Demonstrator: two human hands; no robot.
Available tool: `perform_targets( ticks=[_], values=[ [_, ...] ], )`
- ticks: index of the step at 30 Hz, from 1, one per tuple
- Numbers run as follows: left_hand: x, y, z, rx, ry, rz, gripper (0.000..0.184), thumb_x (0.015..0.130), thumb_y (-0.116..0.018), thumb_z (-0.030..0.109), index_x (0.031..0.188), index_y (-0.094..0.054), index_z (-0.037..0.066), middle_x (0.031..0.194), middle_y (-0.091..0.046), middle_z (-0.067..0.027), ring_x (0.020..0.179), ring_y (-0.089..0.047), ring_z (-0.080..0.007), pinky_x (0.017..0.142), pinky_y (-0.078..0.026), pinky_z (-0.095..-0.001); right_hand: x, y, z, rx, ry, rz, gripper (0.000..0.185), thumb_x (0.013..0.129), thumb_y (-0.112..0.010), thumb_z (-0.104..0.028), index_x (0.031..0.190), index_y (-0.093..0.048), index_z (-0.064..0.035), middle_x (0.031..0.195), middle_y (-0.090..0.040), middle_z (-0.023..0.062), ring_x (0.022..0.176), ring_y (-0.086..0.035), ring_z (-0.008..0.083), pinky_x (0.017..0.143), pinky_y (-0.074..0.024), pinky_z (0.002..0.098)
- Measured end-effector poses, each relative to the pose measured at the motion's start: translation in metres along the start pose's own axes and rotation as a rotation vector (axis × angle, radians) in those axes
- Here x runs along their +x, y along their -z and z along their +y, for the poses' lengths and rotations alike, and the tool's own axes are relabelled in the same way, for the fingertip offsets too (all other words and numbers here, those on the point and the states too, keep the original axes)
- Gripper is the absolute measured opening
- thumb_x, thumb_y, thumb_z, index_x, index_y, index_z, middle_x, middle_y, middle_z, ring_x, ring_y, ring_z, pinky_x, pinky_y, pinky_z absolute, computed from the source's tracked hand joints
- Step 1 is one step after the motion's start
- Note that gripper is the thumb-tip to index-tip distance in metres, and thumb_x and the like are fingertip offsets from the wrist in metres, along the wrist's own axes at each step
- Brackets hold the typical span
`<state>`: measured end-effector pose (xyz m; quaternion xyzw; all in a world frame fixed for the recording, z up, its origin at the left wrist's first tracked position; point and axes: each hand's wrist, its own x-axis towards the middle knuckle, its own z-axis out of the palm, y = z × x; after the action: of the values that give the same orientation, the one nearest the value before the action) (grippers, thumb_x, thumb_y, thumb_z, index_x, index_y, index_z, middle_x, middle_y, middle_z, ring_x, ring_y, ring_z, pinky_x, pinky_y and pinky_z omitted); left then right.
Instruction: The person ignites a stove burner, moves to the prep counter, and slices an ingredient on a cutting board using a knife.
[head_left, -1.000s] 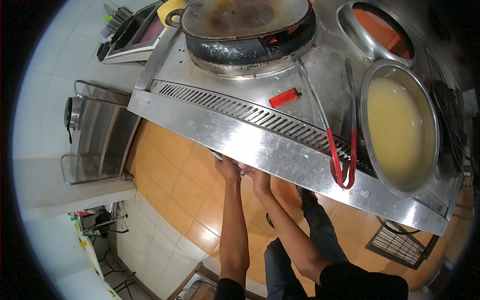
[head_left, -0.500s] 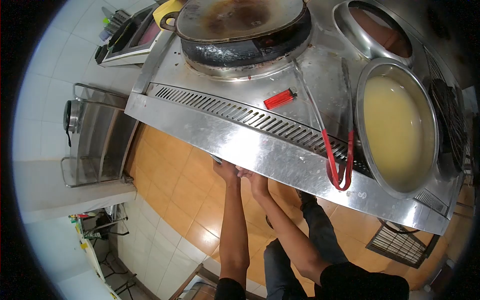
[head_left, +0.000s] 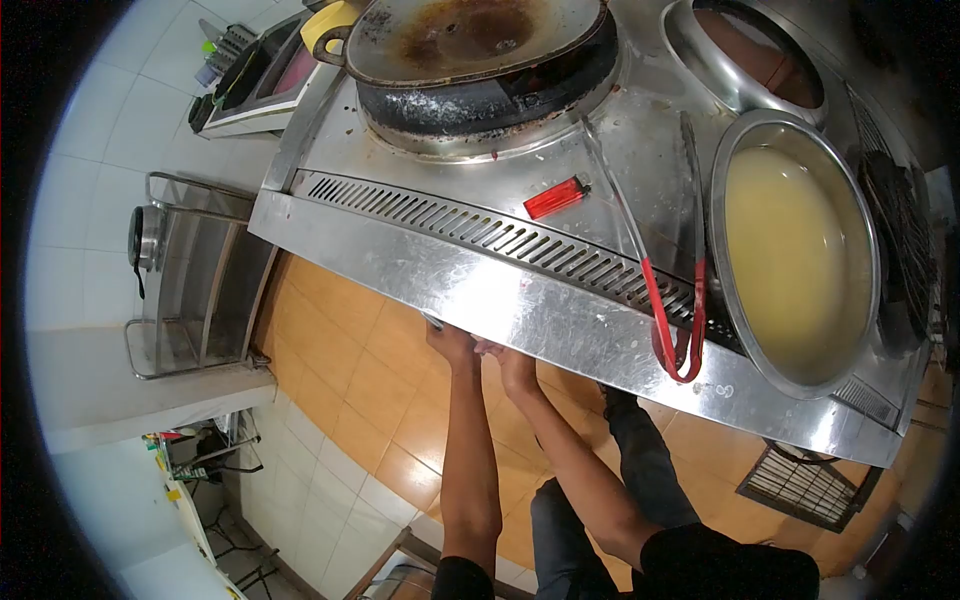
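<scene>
Peeking out by the left hand (head_left: 452, 345), just below the front edge of the counter (head_left: 390, 252), a small greyish object (head_left: 432, 321) is being mostly blocked from sight, so what it is can't be told. The left fingers are being covered too, so whether they're being clamped on that thing or just kept against it can't be told either. The right hand (head_left: 516, 370) is being held close beside the left, also low at the edge. A bit of its fingers (head_left: 486, 347) is being shown pointing toward the left hand, but the rest is being hidden by the metal, so again, apart or together can't be told. Both forearms (head_left: 468, 450) are being stretched out over the orange tiled floor (head_left: 345, 330).

Up top, a red lighter (head_left: 553, 198) is lying just behind the slotted grate (head_left: 480, 231). Red-handled tongs (head_left: 654, 300) are being rested across that grate, arms spread, bent end toward the front edge. Just beside them, a big metal bowl (head_left: 862, 240) is being filled out by yellowish liquid (head_left: 785, 245). Further back, a stained wok (head_left: 470, 40) is being propped up by a blackened burner ring (head_left: 450, 110).
</scene>
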<state>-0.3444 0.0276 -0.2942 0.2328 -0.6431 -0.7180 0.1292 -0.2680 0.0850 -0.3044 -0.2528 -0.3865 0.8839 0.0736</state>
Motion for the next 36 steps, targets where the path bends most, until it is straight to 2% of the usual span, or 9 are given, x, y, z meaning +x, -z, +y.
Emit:
perform_targets(
  ticks=[6,9,18,21,23,26,33,35,36],
  values=[
    [0.000,0.002,0.000,0.034,0.005,-0.009,0.016,0.093,-0.058,0.000,0.107,-0.062,-0.006,0.096,-0.068,-0.0100,0.079,-0.065,-0.0168,0.064,-0.051,-0.0294,-0.002,-0.007,-0.003,-0.026,-0.002,0.079,0.036,0.106,-0.044,-0.032,0.117,-0.057,0.0000,0.098,-0.070,0.0153,0.082,-0.070,0.0253,0.077,-0.0578,0.0368],
    [0.005,0.007,-0.010,0.085,0.041,-0.011,0.024,0.096,-0.059,0.009,0.115,-0.062,-0.006,0.104,-0.069,-0.0102,0.086,-0.068,-0.0199,0.071,-0.055,-0.0316,-0.001,-0.004,0.001,-0.056,0.003,0.067,0.034,0.105,-0.047,-0.030,0.117,-0.057,-0.0001,0.099,-0.070,0.0153,0.082,-0.070,0.0252,0.077,-0.0577,0.0366],
    [0.003,0.003,0.000,0.024,0.116,0.011,0.016,0.093,-0.060,0.001,0.108,-0.061,-0.005,0.095,-0.066,-0.0093,0.076,-0.062,-0.0142,0.061,-0.049,-0.0282,-0.001,-0.007,-0.001,-0.147,-0.031,0.145,0.030,0.104,-0.048,-0.027,0.112,-0.057,-0.0003,0.088,-0.067,0.0113,0.077,-0.069,0.0212,0.076,-0.0572,0.0347],
    [0.004,0.005,-0.005,0.006,0.109,0.012,0.017,0.093,-0.061,0.002,0.108,-0.061,-0.006,0.093,-0.066,-0.0082,0.074,-0.062,-0.0133,0.059,-0.048,-0.0274,0.003,-0.004,0.015,-0.349,0.083,0.227,0.029,0.103,-0.050,-0.028,0.110,-0.059,-0.0009,0.087,-0.067,0.0101,0.076,-0.068,0.0191,0.074,-0.0564,0.0329],
    [0.006,0.008,-0.013,0.011,0.056,-0.022,0.028,0.095,-0.060,0.009,0.119,-0.060,-0.005,0.102,-0.068,-0.0093,0.077,-0.066,-0.0173,0.063,-0.054,-0.0299,0.004,-0.002,0.013,-0.327,0.074,0.206,0.028,0.102,-0.051,-0.027,0.106,-0.061,-0.0015,0.084,-0.067,0.0090,0.075,-0.067,0.0176,0.073,-0.0555,0.0311],
    [0.009,0.012,-0.015,0.033,0.116,-0.040,0.030,0.094,-0.062,0.007,0.121,-0.060,-0.006,0.108,-0.068,-0.0094,0.086,-0.066,-0.0177,0.072,-0.054,-0.0298,-0.005,-0.015,-0.021,-0.245,-0.046,0.178,0.026,0.101,-0.053,-0.027,0.098,-0.064,-0.0024,0.077,-0.066,0.0070,0.072,-0.066,0.0158,0.071,-0.0542,0.0289],
    [0.000,0.001,0.003,0.035,0.149,-0.019,0.031,0.094,-0.062,0.007,0.123,-0.060,-0.006,0.106,-0.069,-0.0096,0.085,-0.067,-0.0183,0.072,-0.054,-0.0298,-0.009,-0.029,-0.039,-0.194,-0.079,0.274,0.025,0.100,-0.055,-0.026,0.096,-0.063,-0.0031,0.075,-0.066,0.0070,0.067,-0.065,0.0148,0.066,-0.0534,0.0286],
    [0.001,-0.003,0.001,-0.001,0.071,0.043,0.015,0.096,-0.063,0.012,0.104,-0.061,0.000,0.076,-0.061,-0.0030,0.053,-0.051,-0.0074,0.044,-0.038,-0.0237,-0.006,-0.032,-0.037,-0.028,-0.123,0.337,0.024,0.100,-0.056,-0.025,0.096,-0.063,-0.0022,0.076,-0.066,0.0077,0.064,-0.065,0.0153,0.062,-0.0534,0.0281],
    [0.001,-0.004,0.003,-0.009,0.069,0.042,0.015,0.096,-0.063,0.012,0.104,-0.061,0.000,0.076,-0.061,-0.0030,0.053,-0.051,-0.0074,0.044,-0.038,-0.0237,-0.006,-0.033,-0.040,-0.030,-0.117,0.333,0.024,0.100,-0.056,-0.025,0.096,-0.063,-0.0022,0.076,-0.066,0.0077,0.064,-0.065,0.0153,0.062,-0.0534,0.0281]
  ],
)
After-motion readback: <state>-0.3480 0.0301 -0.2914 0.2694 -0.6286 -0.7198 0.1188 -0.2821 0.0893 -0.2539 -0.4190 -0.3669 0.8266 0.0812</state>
